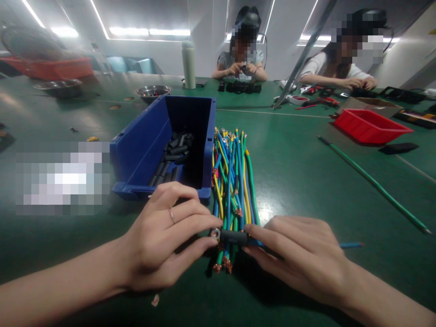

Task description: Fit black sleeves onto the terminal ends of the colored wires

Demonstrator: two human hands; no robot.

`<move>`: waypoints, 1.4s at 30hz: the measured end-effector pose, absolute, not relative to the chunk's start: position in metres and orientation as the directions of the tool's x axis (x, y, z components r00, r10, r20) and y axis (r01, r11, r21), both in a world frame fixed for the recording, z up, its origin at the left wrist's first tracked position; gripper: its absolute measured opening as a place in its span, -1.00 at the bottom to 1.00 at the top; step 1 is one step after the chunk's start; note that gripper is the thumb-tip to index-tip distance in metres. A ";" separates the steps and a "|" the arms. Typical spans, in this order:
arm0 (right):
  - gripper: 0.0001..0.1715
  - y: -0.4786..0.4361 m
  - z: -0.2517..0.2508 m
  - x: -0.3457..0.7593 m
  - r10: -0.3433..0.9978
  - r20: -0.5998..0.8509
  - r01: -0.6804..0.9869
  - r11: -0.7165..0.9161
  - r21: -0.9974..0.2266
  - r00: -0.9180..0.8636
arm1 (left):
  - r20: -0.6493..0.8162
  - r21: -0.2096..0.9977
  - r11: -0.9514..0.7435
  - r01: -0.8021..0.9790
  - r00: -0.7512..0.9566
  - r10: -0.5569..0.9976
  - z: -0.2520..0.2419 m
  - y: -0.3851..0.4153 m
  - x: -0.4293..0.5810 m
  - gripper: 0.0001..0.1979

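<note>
My left fingers point(204, 223) pinch a metal lug point(215, 234), my right fingers point(264, 235) the black sleeve point(234, 237), toward the worktop's point(293, 181) near edge; probably I'm seating the sleeve, which calls for steady sliding.

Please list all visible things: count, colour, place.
Table: one, green, throughout
Bin: one, blue, left
Sleeves: many, black, in bin
Wire bundle: one, multicoloured, centre
Held wire: one, blue, centre
Held sleeve: one, black, centre
Lug: one, silvery, left fingertips
Loose wire: one, green, right
Tray: one, red, right
Bowls: two, silvery, far side
Bottle: one, pale green, far side
Co-workers: two, light tops, far side
Other items: several, mixed, scattered, some blurred
Left hand: one, at lug
Right hand: one, on held wire
</note>
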State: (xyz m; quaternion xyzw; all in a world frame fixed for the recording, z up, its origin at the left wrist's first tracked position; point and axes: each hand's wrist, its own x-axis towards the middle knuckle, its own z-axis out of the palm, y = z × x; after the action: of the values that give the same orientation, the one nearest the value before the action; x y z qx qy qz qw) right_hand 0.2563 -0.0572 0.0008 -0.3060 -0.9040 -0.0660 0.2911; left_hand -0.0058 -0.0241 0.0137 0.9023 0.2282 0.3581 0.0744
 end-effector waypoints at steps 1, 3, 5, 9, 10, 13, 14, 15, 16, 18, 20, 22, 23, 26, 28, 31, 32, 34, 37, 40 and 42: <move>-0.90 -0.057 0.001 0.256 0.514 0.568 0.591 0.804 -0.060 -0.643 | 0.612 0.294 -0.885 0.362 0.640 0.465 0.014 -0.024 -0.006 -0.88; -0.91 -0.058 0.001 0.256 0.514 0.570 0.590 0.805 -0.061 -0.642 | 0.611 0.285 -0.884 0.370 0.640 0.465 0.014 -0.024 -0.006 -0.89; -0.92 -0.057 0.001 0.255 0.516 0.575 0.591 0.804 -0.068 -0.635 | 0.611 0.274 -0.885 0.375 0.642 0.462 0.013 -0.024 -0.007 -0.89; -0.91 -0.055 0.004 0.256 0.517 0.574 0.594 0.802 -0.067 -0.634 | 0.618 0.254 -0.890 0.379 0.645 0.450 0.013 -0.024 -0.007 -0.87; -0.91 -0.055 0.005 0.257 0.515 0.573 0.595 0.802 -0.059 -0.638 | 0.620 0.254 -0.889 0.381 0.642 0.452 0.014 -0.024 -0.007 -0.87; -0.91 -0.054 0.008 0.262 0.508 0.574 0.603 0.797 -0.032 -0.642 | 0.627 0.263 -0.884 0.387 0.627 0.462 0.015 -0.024 -0.007 -0.87; -0.91 -0.054 0.008 0.263 0.504 0.575 0.603 0.798 -0.024 -0.645 | 0.631 0.267 -0.883 0.385 0.623 0.462 0.016 -0.024 -0.007 -0.88; -0.91 -0.053 0.009 0.264 0.501 0.571 0.601 0.799 -0.017 -0.650 | 0.636 0.271 -0.883 0.383 0.618 0.463 0.017 -0.024 -0.007 -0.88; -0.90 -0.053 0.009 0.266 0.499 0.566 0.597 0.802 -0.016 -0.656 | 0.639 0.274 -0.883 0.382 0.613 0.464 0.017 -0.023 -0.007 -0.88; -0.90 -0.052 0.008 0.267 0.512 0.553 0.587 0.808 -0.050 -0.657 | 0.644 0.283 -0.878 0.385 0.602 0.471 0.019 -0.023 -0.007 -0.86; -0.88 -0.051 0.008 0.267 0.542 0.540 0.580 0.806 -0.119 -0.644 | 0.647 0.287 -0.875 0.390 0.595 0.477 0.019 -0.023 -0.008 -0.86; -0.82 -0.051 0.007 0.265 0.573 0.522 0.569 0.800 -0.189 -0.632 | 0.647 0.282 -0.877 0.388 0.598 0.473 0.020 -0.024 -0.008 -0.86; -0.80 -0.051 0.006 0.264 0.585 0.506 0.560 0.798 -0.222 -0.634 | 0.648 0.275 -0.881 0.385 0.602 0.466 0.020 -0.024 -0.008 -0.85; -0.79 -0.051 0.005 0.263 0.608 0.462 0.520 0.793 -0.318 -0.645 | 0.644 0.266 -0.887 0.376 0.615 0.454 0.020 -0.025 -0.008 -0.84; -0.81 -0.051 0.006 0.263 0.620 0.438 0.498 0.784 -0.371 -0.651 | 0.642 0.283 -0.886 0.367 0.614 0.460 0.020 -0.026 -0.007 -0.84; -0.86 -0.050 0.008 0.264 0.617 0.415 0.461 0.782 -0.419 -0.669 | 0.643 0.308 -0.878 0.367 0.599 0.476 0.020 -0.028 -0.007 -0.83; -0.87 -0.050 0.009 0.265 0.608 0.414 0.452 0.788 -0.418 -0.677 | 0.644 0.311 -0.875 0.372 0.595 0.482 0.020 -0.029 -0.007 -0.83; -0.88 -0.049 0.012 0.268 0.589 0.405 0.445 0.802 -0.399 -0.699 | 0.638 0.317 -0.864 0.391 0.587 0.499 0.020 -0.029 -0.008 -0.83; -0.83 -0.046 0.015 0.272 0.574 0.357 0.462 0.813 -0.356 -0.737 | 0.618 0.340 -0.844 0.414 0.578 0.532 0.021 -0.028 -0.009 -0.81; -0.74 -0.044 0.016 0.276 0.573 0.313 0.469 0.811 -0.351 -0.757 | 0.608 0.371 -0.833 0.411 0.570 0.553 0.021 -0.026 -0.011 -0.80; -0.71 -0.043 0.016 0.277 0.574 0.302 0.454 0.805 -0.383 -0.761 | 0.601 0.390 -0.830 0.400 0.572 0.558 0.021 -0.025 -0.011 -0.81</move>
State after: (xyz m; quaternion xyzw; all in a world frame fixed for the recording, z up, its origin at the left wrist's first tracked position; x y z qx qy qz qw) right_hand 0.2774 -0.0426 0.0155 -0.2771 -0.9272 0.1448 0.2062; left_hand -0.0110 -0.0247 0.0215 0.8802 0.2722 0.3741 0.1057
